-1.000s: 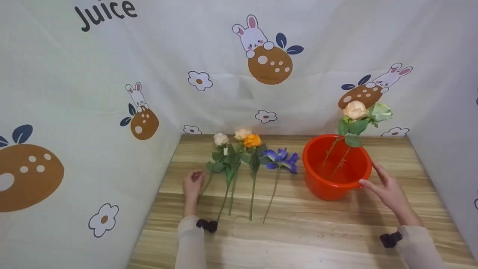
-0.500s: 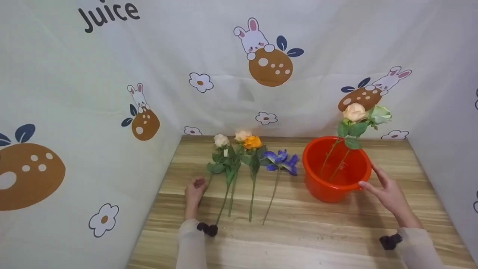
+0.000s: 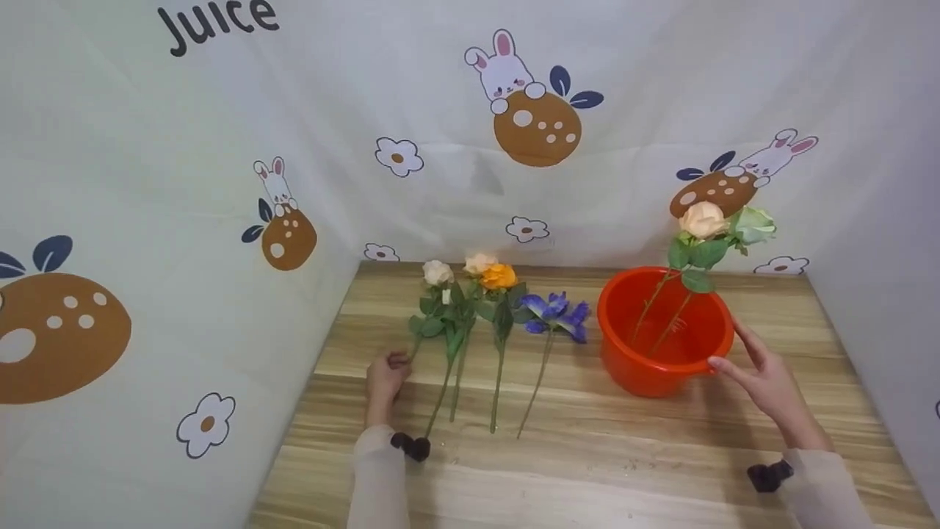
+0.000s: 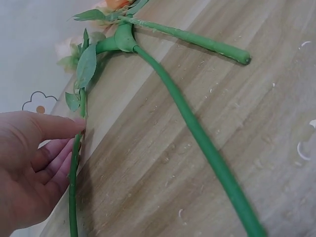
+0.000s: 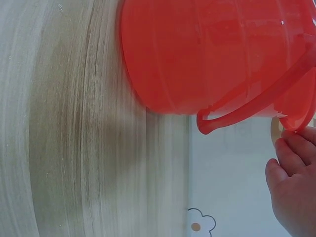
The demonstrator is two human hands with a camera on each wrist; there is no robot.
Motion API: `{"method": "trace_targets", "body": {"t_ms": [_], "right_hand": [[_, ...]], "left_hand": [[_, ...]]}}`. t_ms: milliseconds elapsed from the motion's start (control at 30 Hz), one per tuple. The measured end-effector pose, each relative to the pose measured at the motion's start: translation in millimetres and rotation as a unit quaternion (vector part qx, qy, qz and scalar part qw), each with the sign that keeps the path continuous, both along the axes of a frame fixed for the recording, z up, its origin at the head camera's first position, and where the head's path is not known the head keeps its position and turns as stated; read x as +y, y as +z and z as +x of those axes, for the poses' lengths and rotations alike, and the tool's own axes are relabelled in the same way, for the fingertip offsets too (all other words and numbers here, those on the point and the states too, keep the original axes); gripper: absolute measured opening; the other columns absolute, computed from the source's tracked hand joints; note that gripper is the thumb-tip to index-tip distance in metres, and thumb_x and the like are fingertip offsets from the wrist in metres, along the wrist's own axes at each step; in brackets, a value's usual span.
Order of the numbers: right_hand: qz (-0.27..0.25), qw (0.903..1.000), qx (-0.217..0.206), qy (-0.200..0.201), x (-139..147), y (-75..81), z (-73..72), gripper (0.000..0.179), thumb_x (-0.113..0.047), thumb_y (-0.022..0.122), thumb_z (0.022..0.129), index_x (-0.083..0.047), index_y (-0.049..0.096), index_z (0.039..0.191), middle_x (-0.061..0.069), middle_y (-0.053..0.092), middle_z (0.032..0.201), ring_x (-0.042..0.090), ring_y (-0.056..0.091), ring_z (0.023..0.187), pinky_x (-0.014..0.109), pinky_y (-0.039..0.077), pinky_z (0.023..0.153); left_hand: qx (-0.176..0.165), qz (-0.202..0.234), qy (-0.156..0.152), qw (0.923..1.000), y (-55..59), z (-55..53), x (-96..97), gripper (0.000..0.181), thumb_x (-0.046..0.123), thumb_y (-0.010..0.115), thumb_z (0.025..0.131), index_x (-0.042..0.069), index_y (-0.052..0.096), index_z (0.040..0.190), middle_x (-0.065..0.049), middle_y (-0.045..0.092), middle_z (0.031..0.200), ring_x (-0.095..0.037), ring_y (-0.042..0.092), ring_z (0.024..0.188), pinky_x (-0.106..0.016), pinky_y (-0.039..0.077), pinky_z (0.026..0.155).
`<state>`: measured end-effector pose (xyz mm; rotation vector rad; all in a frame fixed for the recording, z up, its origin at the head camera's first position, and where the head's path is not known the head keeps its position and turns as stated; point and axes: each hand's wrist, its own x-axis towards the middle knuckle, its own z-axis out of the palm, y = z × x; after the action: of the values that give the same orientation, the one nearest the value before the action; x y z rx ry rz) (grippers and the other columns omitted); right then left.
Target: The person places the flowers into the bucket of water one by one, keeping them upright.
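My left hand [image 3: 385,376] pinches the stem of the leftmost rose, a cream one [image 3: 438,272], at the left of the table. In the left wrist view the thumb presses on that green stem [image 4: 73,182], below its leaves, with the other fingers behind. At the right my right hand [image 3: 767,386] holds the rim of a red bucket [image 3: 639,376], thumb on the rim and fingers along its outer side. Inside the bucket, a peach rose [image 3: 703,220] and a pale green rose [image 3: 752,225] lean toward the back right.
Beside the held rose lie an orange rose [image 3: 499,276], another pale rose [image 3: 480,264] and a purple flower [image 3: 554,314] with their stems toward me. A thick green stem [image 4: 197,131] crosses the left wrist view. The bucket's red handle [image 5: 256,106] hangs down its side.
My left hand has lowered slightly toward me and closed on the leftmost rose's stem. The right hand and the bucket stay in place; the head view shifts a little.
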<state>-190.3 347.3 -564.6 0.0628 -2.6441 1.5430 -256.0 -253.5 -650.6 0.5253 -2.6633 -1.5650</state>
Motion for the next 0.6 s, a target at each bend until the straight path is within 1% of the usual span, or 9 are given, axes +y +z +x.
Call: {"method": "trace_targets", "body": {"t_ms": [133, 233, 400, 600], "right_hand": [[-0.006, 1.0, -0.004, 0.002, -0.3, -0.5, 0.4, 0.082, -0.025, 0.07, 0.094, -0.017, 0.022, 0.159, 0.025, 0.019, 0.162, 0.039, 0.015, 0.151, 0.069, 0.017, 0.115], [-0.008, 0.9999, -0.007, 0.003, -1.0, -0.3, 0.6, 0.081, -0.025, 0.07, 0.093, -0.02, 0.023, 0.159, 0.024, 0.019, 0.162, 0.037, 0.015, 0.152, 0.069, 0.017, 0.115], [-0.01, 0.9999, -0.009, 0.004, -0.9, 0.0, 0.8, 0.082, -0.025, 0.07, 0.094, -0.021, 0.022, 0.159, 0.023, 0.019, 0.163, 0.033, 0.014, 0.154, 0.068, 0.015, 0.116], [-0.009, 0.9998, -0.015, 0.003, 0.2, 2.3, 0.1, 0.083, -0.025, 0.07, 0.094, -0.018, 0.02, 0.16, 0.023, 0.017, 0.163, 0.041, 0.012, 0.151, 0.068, 0.014, 0.116]], "left_hand": [[0.005, 0.001, 0.013, 0.9999, -1.5, -1.3, -0.1, 0.031, -0.007, 0.063, 0.089, -0.007, 0.065, 0.12, -0.023, 0.07, 0.114, -0.036, 0.066, 0.109, -0.038, 0.057, 0.09], [0.002, -0.006, 0.014, 0.9999, 0.1, -0.3, -1.4, 0.028, -0.009, 0.063, 0.088, -0.007, 0.066, 0.116, -0.023, 0.071, 0.112, -0.035, 0.068, 0.106, -0.037, 0.057, 0.088], [-0.032, -0.019, -0.001, 0.9993, 6.6, -0.4, -4.0, 0.027, -0.005, 0.067, 0.087, -0.005, 0.068, 0.114, -0.021, 0.072, 0.111, -0.031, 0.069, 0.102, -0.033, 0.057, 0.084], [-0.079, -0.017, -0.022, 0.9965, 13.9, -2.7, -5.7, 0.025, -0.003, 0.069, 0.087, -0.003, 0.07, 0.112, -0.019, 0.073, 0.107, -0.029, 0.069, 0.1, -0.035, 0.056, 0.087]]}}
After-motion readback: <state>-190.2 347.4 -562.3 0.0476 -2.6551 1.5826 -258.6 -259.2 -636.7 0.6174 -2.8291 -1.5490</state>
